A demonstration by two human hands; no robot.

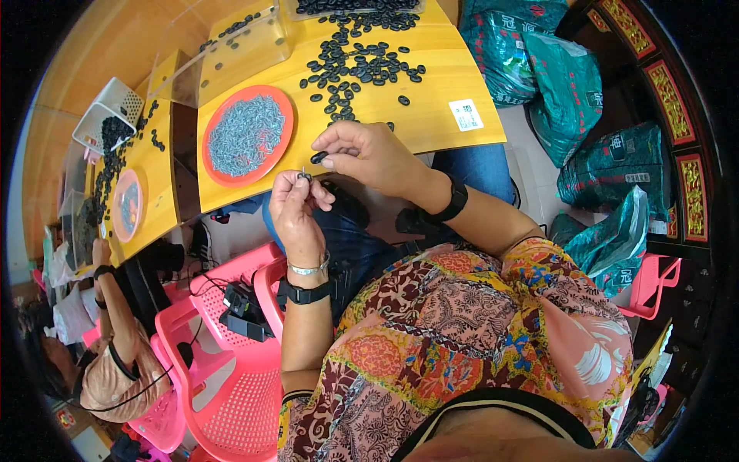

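My left hand (pixel 299 212) is raised at the near edge of the yellow table (pixel 431 115). Its thumb and fingers pinch a small metal screw (pixel 303 171) that points up, with something small and dark at its base. Just to the right, my right hand (pixel 366 154) holds a black oval piece (pixel 319 157) between thumb and fingertips, close to the screw but apart from it. An orange-red plate (pixel 286 146) heaped with thin silvery screws (pixel 245 135) lies left of my hands. Beyond them, many loose black oval pieces (pixel 369 65) are scattered over the tabletop.
A clear bin (pixel 358 9) of black pieces stands at the far edge. To the left are a transparent box (pixel 231 58), a white basket (pixel 115 104) and another person's arm (pixel 115 304). A pink chair (pixel 239 393) stands beside me. Green sacks (pixel 562 100) lie on the right.
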